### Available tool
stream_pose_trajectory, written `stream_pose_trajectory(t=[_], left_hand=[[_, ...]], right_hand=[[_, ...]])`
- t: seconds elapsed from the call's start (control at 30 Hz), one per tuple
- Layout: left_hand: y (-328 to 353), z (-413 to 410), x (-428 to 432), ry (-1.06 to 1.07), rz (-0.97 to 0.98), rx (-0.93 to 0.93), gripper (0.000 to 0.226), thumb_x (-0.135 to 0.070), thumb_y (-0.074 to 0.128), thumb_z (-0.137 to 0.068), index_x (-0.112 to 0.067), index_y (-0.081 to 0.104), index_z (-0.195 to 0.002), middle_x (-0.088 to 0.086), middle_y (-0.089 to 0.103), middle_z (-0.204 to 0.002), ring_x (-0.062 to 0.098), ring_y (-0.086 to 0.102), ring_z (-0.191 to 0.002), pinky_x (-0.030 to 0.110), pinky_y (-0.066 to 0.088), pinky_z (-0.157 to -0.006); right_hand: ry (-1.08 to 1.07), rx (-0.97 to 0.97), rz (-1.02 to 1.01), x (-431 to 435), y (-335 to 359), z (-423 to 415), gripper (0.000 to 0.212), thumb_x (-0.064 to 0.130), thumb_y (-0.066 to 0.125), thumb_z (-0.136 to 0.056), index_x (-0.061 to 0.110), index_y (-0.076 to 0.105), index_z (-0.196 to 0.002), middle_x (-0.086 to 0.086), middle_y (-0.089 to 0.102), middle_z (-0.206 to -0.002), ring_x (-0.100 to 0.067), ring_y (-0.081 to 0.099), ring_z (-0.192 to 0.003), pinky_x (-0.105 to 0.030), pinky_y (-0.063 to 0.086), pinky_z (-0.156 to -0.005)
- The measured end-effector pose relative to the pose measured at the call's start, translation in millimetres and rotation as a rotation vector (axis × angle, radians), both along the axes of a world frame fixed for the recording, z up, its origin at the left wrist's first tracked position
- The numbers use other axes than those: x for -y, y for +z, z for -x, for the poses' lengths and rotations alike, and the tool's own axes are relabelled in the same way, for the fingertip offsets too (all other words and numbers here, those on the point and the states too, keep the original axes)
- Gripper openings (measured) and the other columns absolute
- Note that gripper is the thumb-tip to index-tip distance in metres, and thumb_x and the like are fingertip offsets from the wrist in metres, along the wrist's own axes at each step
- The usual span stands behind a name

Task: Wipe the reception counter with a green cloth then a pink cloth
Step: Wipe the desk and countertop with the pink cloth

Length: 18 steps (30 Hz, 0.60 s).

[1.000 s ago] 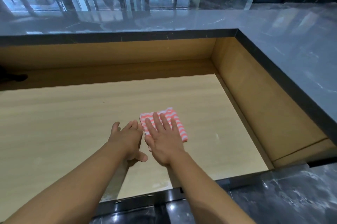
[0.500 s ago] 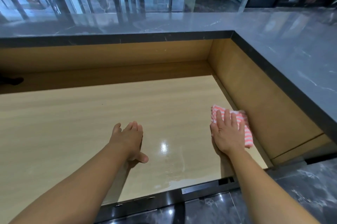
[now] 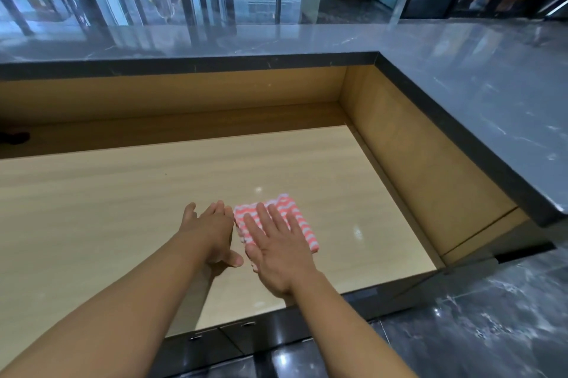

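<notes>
Resting flat on the pale wood desk (image 3: 92,208), the left hand (image 3: 212,230) lies palm down with fingers (image 3: 219,208) released and holding nothing, its thumb splayed toward the near edge. Just beside it, the right hand (image 3: 276,254) presses flat on the folded pink cloth (image 3: 295,214), fingers spread and loose rather than curled around it. That pink-and-white striped cloth sits right of the desk's middle, apart from the right wall, under the grey stone ledge (image 3: 476,101).

The pale wooden desk surface (image 3: 107,208) bears a folded pink striped cloth (image 3: 295,218) and two flat hands.
</notes>
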<state>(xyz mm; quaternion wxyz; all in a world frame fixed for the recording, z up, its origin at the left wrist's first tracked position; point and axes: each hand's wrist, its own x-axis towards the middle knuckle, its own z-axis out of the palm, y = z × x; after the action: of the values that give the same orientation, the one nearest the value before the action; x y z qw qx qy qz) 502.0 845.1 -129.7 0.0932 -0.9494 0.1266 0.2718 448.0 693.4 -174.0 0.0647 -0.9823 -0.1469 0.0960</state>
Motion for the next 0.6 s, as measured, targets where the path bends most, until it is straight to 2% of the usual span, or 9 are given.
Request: stream_pose_trajectory(t=[0.1, 0.13, 0.23, 0.27, 0.3, 0.37, 0.43, 0.53, 0.6], left_hand=[[-0.5, -0.5, 0.7, 0.002, -0.007, 0.010, 0.111, -0.069, 0.064, -0.072, -0.011, 0.011, -0.150, 0.003, 0.011, -0.160, 0.016, 0.007, -0.149, 0.052, -0.002, -0.116], [-0.5, -0.9, 0.8, 0.004, -0.004, 0.015, 0.110, -0.069, 0.064, -0.072, -0.011, 0.013, -0.149, 0.003, 0.015, -0.158, 0.016, 0.010, -0.148, 0.052, -0.002, -0.116], [0.6, -0.5, 0.6, 0.002, -0.004, 0.020, 0.109, -0.070, 0.064, -0.071, -0.011, 0.014, -0.148, 0.002, 0.018, -0.156, 0.015, 0.012, -0.147, 0.052, -0.002, -0.116], [0.3, -0.1, -0.1, -0.001, 0.001, 0.031, 0.107, -0.071, 0.064, -0.071, -0.012, 0.016, -0.148, 0.001, 0.020, -0.156, 0.015, 0.013, -0.147, 0.052, -0.002, -0.116], [-0.7, 0.8, -1.7, -0.001, 0.010, 0.046, 0.105, -0.071, 0.063, -0.071, -0.013, 0.019, -0.146, 0.001, 0.021, -0.155, 0.015, 0.015, -0.146, 0.052, -0.002, -0.116], [-3.5, 4.9, -6.5, 0.009, 0.040, 0.088, 0.104, -0.074, 0.060, -0.071, -0.016, 0.019, -0.147, 0.001, 0.019, -0.157, 0.014, 0.014, -0.147, 0.052, -0.004, -0.116], [-4.7, 14.5, -9.8, 0.008, 0.058, 0.136, 0.105, -0.074, 0.055, -0.076, -0.017, 0.010, -0.152, 0.002, 0.005, -0.162, 0.014, 0.002, -0.149, 0.052, -0.008, -0.115], [-4.3, 33.0, -9.4, -0.022, 0.121, 0.202, 0.093, -0.065, 0.047, -0.087, -0.019, 0.001, -0.154, 0.001, -0.006, -0.162, 0.012, -0.004, -0.149, 0.049, -0.012, -0.115], [-2.9, 45.0, -8.7, -0.006, 0.162, 0.185, 0.084, -0.059, 0.043, -0.093, -0.020, 0.000, -0.155, 0.000, -0.006, -0.162, 0.011, -0.004, -0.149, 0.047, -0.012, -0.115]], right_hand=[[-0.032, 0.008, 0.012, 45.4, 0.1, -5.1, 0.059, 0.049, 0.010, -0.100, 0.033, -0.013, -0.152, 0.007, -0.028, -0.155, -0.015, -0.026, -0.145, -0.036, -0.023, -0.114], [-0.074, 0.009, 0.026, 64.3, 0.8, -6.0, 0.061, 0.051, 0.007, -0.098, 0.033, -0.015, -0.151, 0.007, -0.029, -0.154, -0.015, -0.025, -0.145, -0.034, -0.023, -0.113], [-0.219, 0.003, 0.089, 123.2, 0.5, -3.0, 0.078, 0.064, -0.022, -0.077, 0.031, -0.019, -0.147, 0.006, -0.028, -0.153, -0.016, -0.022, -0.146, -0.035, -0.018, -0.114], [-0.274, 0.003, 0.095, 141.4, 1.2, -0.6, 0.081, 0.065, -0.025, -0.076, 0.030, -0.018, -0.149, 0.006, -0.026, -0.155, -0.016, -0.020, -0.147, -0.036, -0.015, -0.115], [-0.326, -0.006, 0.096, 157.0, 2.0, 1.6, 0.077, 0.063, -0.021, -0.082, 0.030, -0.014, -0.151, 0.005, -0.023, -0.157, -0.016, -0.019, -0.147, -0.037, -0.013, -0.117], [-0.406, -0.044, 0.089, 177.3, 4.0, 5.3, 0.060, 0.052, -0.001, -0.098, 0.028, -0.010, -0.153, 0.001, -0.018, -0.161, -0.017, -0.017, -0.148, -0.038, -0.008, -0.119], [-0.478, -0.070, 0.083, 177.5, 5.0, 7.7, 0.058, 0.045, 0.010, -0.103, 0.026, -0.011, -0.154, -0.001, -0.018, -0.161, -0.019, -0.016, -0.148, -0.041, -0.007, -0.120], [-0.611, -0.067, 0.043, 142.9, 3.6, 10.0, 0.059, 0.045, 0.010, -0.103, 0.024, -0.012, -0.154, -0.004, -0.019, -0.161, -0.023, -0.017, -0.148, -0.046, -0.012, -0.118], [-0.576, -0.035, 0.022, 105.9, 2.9, 15.1, 0.060, 0.045, 0.008, -0.102, 0.024, -0.013, -0.154, -0.004, -0.021, -0.160, -0.025, -0.020, -0.147, -0.046, -0.016, -0.115]])
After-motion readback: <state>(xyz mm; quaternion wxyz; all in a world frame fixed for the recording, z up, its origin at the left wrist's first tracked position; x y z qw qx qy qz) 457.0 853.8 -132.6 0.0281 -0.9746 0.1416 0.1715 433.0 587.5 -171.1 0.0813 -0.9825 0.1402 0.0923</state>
